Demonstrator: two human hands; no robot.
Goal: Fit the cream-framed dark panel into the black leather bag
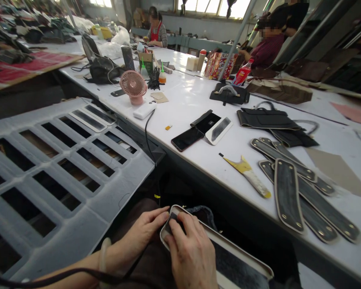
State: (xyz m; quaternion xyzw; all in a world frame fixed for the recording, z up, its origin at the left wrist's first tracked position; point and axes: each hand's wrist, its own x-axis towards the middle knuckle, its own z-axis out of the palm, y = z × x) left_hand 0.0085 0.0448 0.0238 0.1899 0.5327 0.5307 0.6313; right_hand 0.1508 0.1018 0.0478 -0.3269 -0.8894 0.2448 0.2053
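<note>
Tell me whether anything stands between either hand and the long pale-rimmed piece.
Nothing visible does. The right hand lies on the pale-rimmed piece near one end, and the fingertips of the left hand are right at that end's rim.

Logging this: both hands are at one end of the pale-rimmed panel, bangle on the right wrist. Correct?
Not quite: the head view shows the bangle on the left wrist. The left hand and right hand are indeed at one end of the panel.
</note>
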